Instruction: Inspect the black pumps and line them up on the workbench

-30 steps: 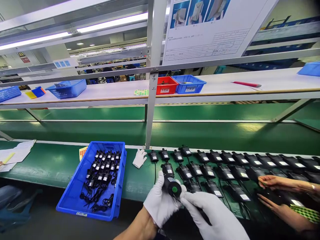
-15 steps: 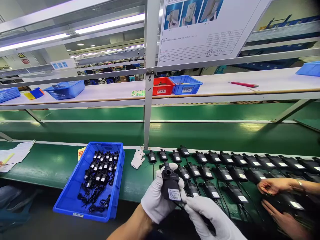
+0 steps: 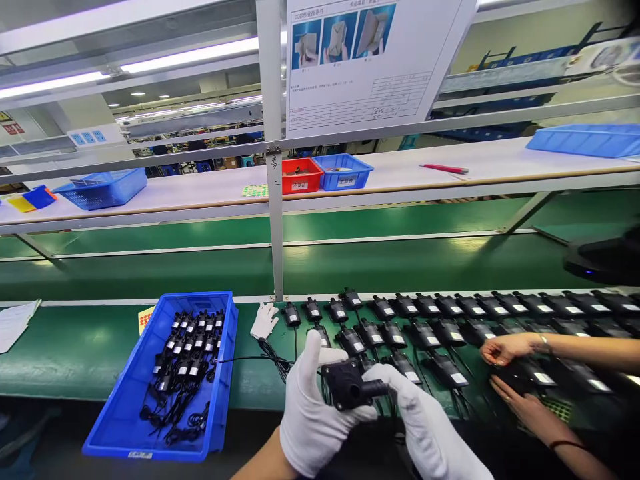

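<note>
Low in the middle of the head view is a small black water pump point(image 3: 345, 387), tilted so that its round face and side spout show. My left hand point(image 3: 313, 403), in a white glove, is closed around it from the left, thumb raised. From the right, my gloved right hand point(image 3: 423, 417) grips it by the spout with thumb and fingers; its lower fingers are partly hidden. A black cable point(image 3: 275, 357) lies looped beside my left hand and stretches towards the blue bin point(image 3: 103, 427). Rows of similar pumps point(image 3: 385, 307) with white labels lie on the green bench behind my hands.
The blue bin at the left holds several pumps with cables. A loose white glove point(image 3: 264, 321) lies beside it. On the right, a co-worker's bare hands point(image 3: 515, 373) handle a black pump. A shelf carries a red box point(image 3: 301, 175) and a blue box point(image 3: 346, 172) above the bench.
The pump has turned in my hands: its white label faced me before, and now its round face and spout do. A looped cable now shows by the bin. The view has shifted right.
</note>
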{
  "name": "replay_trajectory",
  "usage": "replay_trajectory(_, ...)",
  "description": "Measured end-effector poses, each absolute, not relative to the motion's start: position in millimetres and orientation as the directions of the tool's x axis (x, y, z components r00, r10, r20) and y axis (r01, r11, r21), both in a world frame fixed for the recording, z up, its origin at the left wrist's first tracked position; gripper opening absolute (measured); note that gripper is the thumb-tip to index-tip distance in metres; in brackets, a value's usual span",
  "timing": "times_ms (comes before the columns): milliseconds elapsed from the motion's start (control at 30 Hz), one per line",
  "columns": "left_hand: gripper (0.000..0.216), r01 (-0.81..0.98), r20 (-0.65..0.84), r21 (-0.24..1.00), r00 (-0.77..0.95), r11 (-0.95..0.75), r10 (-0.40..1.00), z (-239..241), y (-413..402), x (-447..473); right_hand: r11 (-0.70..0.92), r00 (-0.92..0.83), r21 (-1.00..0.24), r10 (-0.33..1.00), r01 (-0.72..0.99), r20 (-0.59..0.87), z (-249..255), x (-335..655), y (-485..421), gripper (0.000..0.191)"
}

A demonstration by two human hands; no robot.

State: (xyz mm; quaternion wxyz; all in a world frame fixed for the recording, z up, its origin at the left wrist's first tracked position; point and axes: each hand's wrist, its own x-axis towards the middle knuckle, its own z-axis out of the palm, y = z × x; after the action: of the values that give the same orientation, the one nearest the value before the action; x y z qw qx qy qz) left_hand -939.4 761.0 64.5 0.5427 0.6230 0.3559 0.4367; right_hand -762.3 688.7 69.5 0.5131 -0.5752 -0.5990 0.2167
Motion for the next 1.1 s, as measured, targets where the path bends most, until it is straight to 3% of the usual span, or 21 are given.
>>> replay_trajectory(167,0.102,0.02,0.179,0.978,0.414,-0.206,0.892,60.6,761.3,-941.2,0.302,0.155,-0.859,0.907,0.413,0.392,78.6,-769.1,693.8,0.059)
replay_trajectory(433,0.105,-0.013,0.124,0.991,0.426,-0.131,0.896,60.2,759.8,-943.9,0.326,0.149,-0.82,0.887,0.469,0.438,83.4,-772.4,694.8,0.062)
replay_trajectory(900,0.107,-0.05,0.124,0.992,0.448,-0.113,0.885,64.1,757.3,-946.1,0.267,0.174,-0.782,0.887,0.564,0.428,75.0,-771.8,682.2,0.065)
replay_trajectory(1100,0.109,-0.053,0.131,0.991,0.458,-0.12,0.879,62.9,755.5,-948.3,0.206,0.185,-0.821,0.918,0.532,0.35,76.5,-774.6,677.9,0.067)
